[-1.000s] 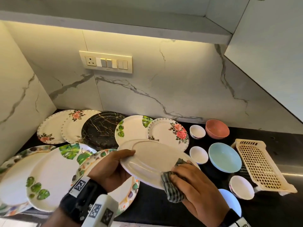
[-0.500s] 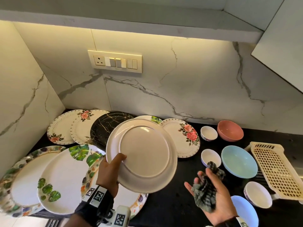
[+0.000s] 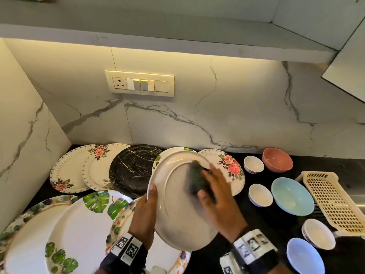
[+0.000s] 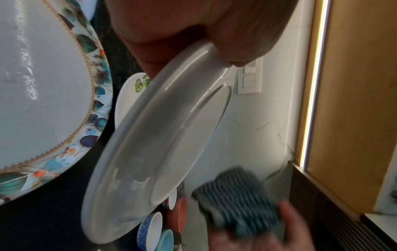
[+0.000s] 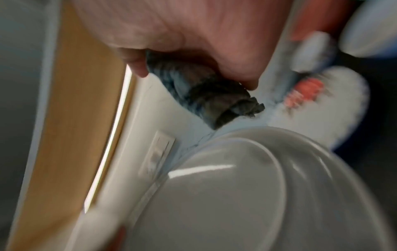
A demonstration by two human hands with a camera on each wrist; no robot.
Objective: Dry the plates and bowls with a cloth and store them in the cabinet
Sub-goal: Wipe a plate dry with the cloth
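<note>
My left hand (image 3: 150, 196) grips a plain white plate (image 3: 177, 218) by its left rim, thumb on the near face, and holds it tilted above the counter. My right hand (image 3: 209, 184) holds a dark striped cloth (image 3: 195, 178) and presses it on the plate's upper part. The left wrist view shows the plate (image 4: 154, 135) edge-on with the cloth (image 4: 238, 203) in the other hand beside it. Blurred in the right wrist view, the bunched cloth (image 5: 204, 95) sits in my fingers above the plate (image 5: 236, 195).
Several patterned plates lie and lean along the black counter (image 3: 262, 220) at left and behind. A pink bowl (image 3: 277, 159), a light blue bowl (image 3: 292, 195) and small white bowls sit at right, beside a cream plastic basket (image 3: 331, 200). The cabinet underside (image 3: 177, 36) runs overhead.
My right hand lifted off the plate with the cloth, then came back onto its upper part. The left hand turned the plate from nearly flat to tilted up.
</note>
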